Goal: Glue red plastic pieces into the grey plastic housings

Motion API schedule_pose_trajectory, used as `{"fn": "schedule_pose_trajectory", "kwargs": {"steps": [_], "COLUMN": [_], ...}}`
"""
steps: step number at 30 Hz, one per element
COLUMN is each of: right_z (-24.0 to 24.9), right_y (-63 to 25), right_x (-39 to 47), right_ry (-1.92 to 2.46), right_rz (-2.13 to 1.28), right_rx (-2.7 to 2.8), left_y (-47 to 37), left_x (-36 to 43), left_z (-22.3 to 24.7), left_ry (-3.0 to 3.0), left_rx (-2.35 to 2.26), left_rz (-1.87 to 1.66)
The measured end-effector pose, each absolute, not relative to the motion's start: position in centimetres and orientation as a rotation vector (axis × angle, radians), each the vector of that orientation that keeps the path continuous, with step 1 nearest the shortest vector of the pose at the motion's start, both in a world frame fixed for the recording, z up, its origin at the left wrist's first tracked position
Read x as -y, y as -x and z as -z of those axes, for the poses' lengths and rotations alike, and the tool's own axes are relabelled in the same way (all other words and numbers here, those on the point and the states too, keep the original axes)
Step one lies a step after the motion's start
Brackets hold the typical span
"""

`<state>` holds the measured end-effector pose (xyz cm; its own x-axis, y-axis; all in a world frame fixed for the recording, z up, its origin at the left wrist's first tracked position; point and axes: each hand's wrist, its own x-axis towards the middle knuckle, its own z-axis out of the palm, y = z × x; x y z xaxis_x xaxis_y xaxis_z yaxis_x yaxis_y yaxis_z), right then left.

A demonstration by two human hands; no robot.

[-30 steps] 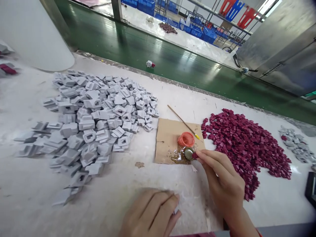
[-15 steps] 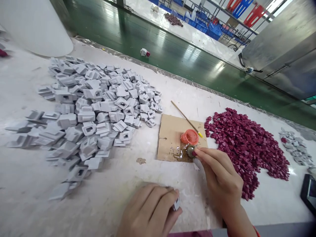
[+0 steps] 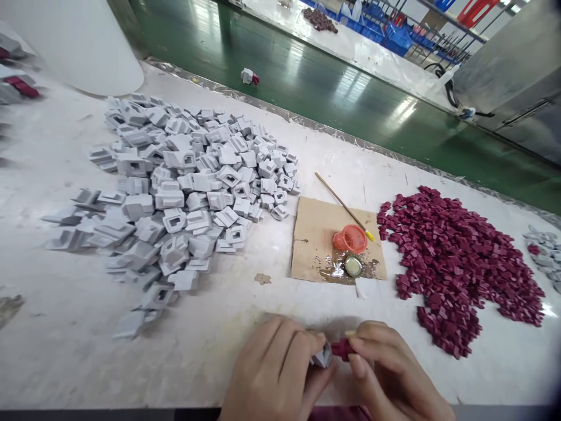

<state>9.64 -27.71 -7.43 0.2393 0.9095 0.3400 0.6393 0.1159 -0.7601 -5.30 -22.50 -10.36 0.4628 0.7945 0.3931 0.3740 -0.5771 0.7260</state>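
Near the front edge of the table, my left hand [image 3: 274, 368] is closed around a grey plastic part [image 3: 323, 355], whose one end shows past the fingertips. My right hand [image 3: 390, 365] pinches a small maroon plastic piece [image 3: 342, 349], its tip right at the end of the grey part; whether it has entered cannot be made out. Beyond the hands lies a cardboard square [image 3: 313, 222] with wet spots. On it sit an orange-red cup [image 3: 350, 238] and a bottle cap [image 3: 353, 266] holding something wet. A thin stick with a yellow tip [image 3: 344, 206] lies across its far corner.
A large heap of grey parts [image 3: 188, 181] spreads to the left, and a heap of maroon pieces [image 3: 456, 251] to the right. Behind runs a green conveyor belt [image 3: 298, 76] carrying one grey-and-maroon assembly [image 3: 249, 76]. A white cylinder [image 3: 87, 47] stands at back left.
My right hand has moved from the bottle cap back toward me, bringing the maroon piece to the grey part in my left hand. The view has shifted, and the assembly on the belt sits farther left.
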Motion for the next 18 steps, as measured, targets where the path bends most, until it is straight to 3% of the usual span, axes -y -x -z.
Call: {"fn": "schedule_pose_trajectory", "kwargs": {"steps": [7,16,18], "right_z": [7.7,7.6,7.5], "right_y": [-9.4,-10.2,-11.2], "right_x": [27.2,28.0,28.2], "right_ry": [1.5,1.42,1.463], "right_rz": [-0.325,-0.608,-0.543], "right_rx": [1.56,1.813,1.836], "left_y": [5.3,5.6,6.0], "left_x": [22.5,22.7,22.5], "left_z": [10.2,10.5,10.4], "left_ry": [-2.135,-2.19,-2.24], "left_rx": [-0.967,-0.928,-0.917], "left_rz": [-0.991,-0.935,-0.906]}}
